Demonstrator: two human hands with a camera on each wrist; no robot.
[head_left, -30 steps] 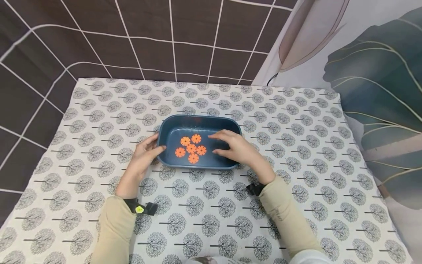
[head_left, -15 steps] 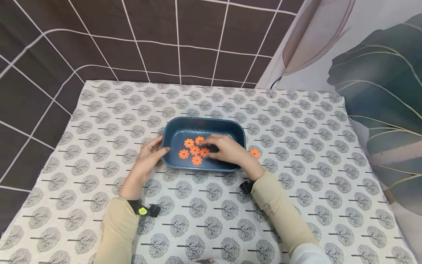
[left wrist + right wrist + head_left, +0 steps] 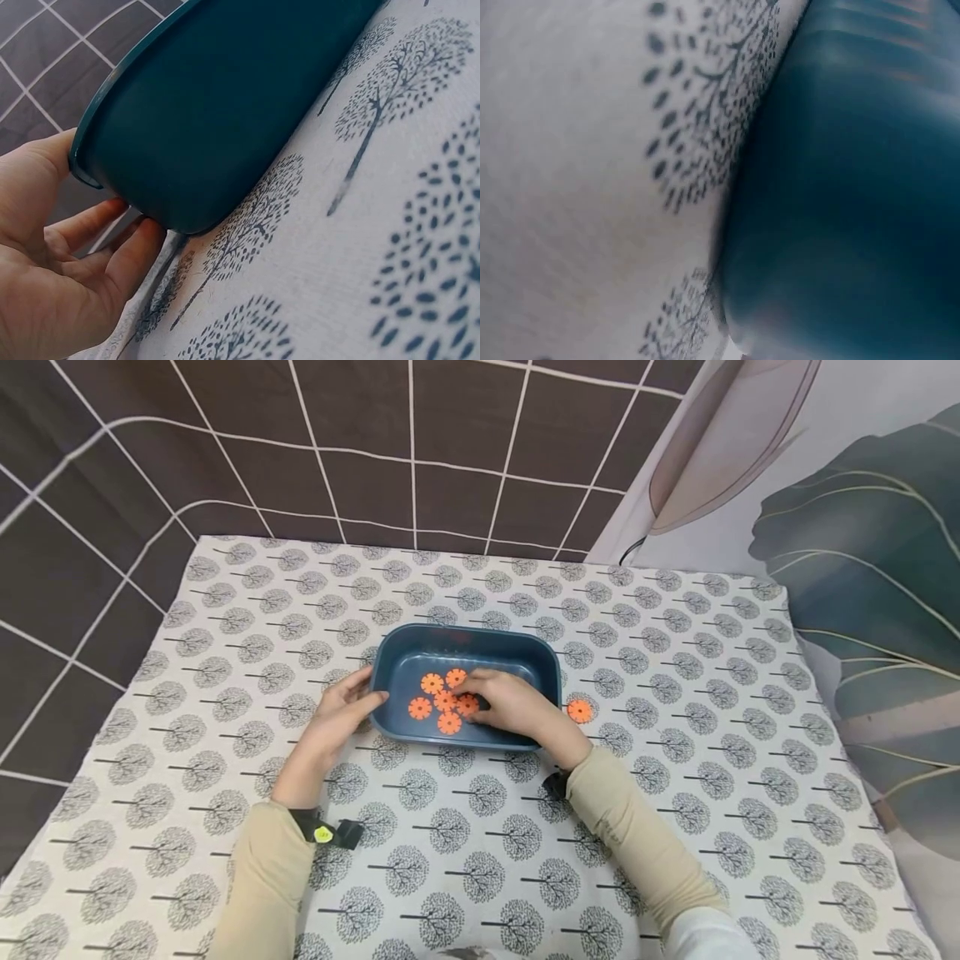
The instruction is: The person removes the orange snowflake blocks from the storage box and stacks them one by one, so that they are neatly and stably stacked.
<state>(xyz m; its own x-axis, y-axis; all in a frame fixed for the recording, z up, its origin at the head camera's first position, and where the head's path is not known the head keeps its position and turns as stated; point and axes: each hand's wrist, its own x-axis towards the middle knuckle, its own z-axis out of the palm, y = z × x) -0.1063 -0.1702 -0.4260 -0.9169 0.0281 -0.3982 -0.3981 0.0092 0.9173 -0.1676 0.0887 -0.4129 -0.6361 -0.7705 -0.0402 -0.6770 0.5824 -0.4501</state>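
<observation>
A dark blue rectangular bin (image 3: 510, 639) sits on the cloth, with several orange notched discs (image 3: 449, 722) lying flat on its floor. My left hand (image 3: 330, 718) grips its left end; in the left wrist view, the thumb is at the rim and the fingertips (image 3: 146, 232) press the outer wall below. Inside the bin, my right hand (image 3: 510, 702) has its thumb and fingers around the rightmost orange disc (image 3: 467, 705), partly covering it. The right wrist view shows the bin's outer wall (image 3: 840, 187), and the right hand is out of that frame.
One more orange disc (image 3: 579, 711) lies on the tree-print cloth (image 3: 675, 760) just right of the bin. Behind the table hangs a dark curtain (image 3: 465, 427) with a white grid, and a leaf-patterned drape (image 3: 877, 568) hangs at the right.
My right hand has moved left and down over the bin floor onto the rightmost disc there. The disc outside the bin, hidden earlier by the right arm, now shows. My left hand keeps its grip.
</observation>
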